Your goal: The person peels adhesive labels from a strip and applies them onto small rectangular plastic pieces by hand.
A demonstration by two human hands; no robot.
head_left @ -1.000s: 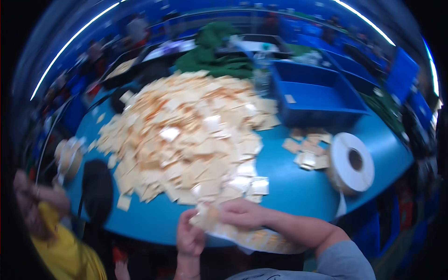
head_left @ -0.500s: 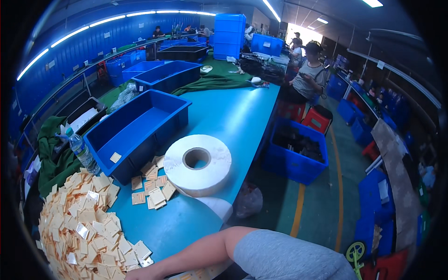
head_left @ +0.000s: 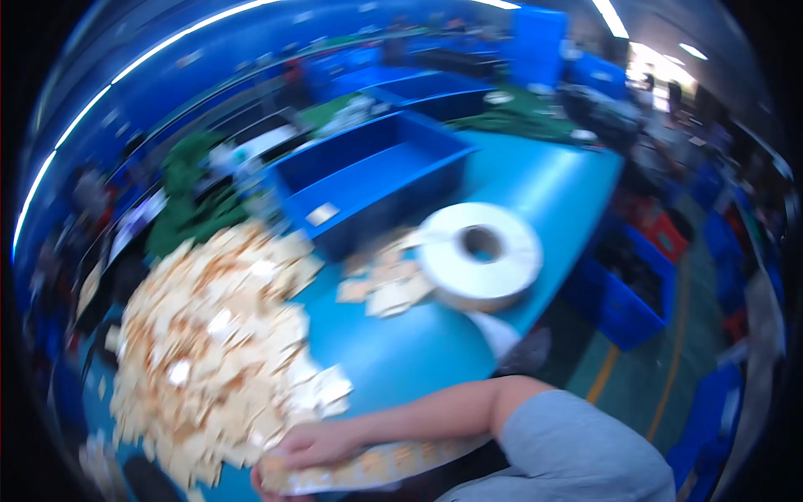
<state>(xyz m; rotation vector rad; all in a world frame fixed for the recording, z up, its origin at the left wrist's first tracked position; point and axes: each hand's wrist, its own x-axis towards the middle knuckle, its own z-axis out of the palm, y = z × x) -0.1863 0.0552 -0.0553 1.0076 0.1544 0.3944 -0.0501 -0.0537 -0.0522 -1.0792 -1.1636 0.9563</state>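
The step in hand looks to be work at the left end of a long pale strip bearing a row of tan patches, at the near edge of the blue-topped bench. The strip runs from beneath the right hand along the near side of that forearm, toward the grey sleeve. The right hand's fingers curl down over the strip's end, but blur hides whether they pinch it or merely press on it. The left hand shows only as a bit of skin low in the view, beside that same end; how far open it is, and what it grips, I cannot tell. Next to the hands, a heap of cream flat squares spreads over the bench's left part. A smaller cluster of squares lies between the blue crate and the white roll, whose loose tail droops at the bench's right edge. The next move, as I judge it, calls for a steady hold on the strip's end, with its trailing length untwisted.
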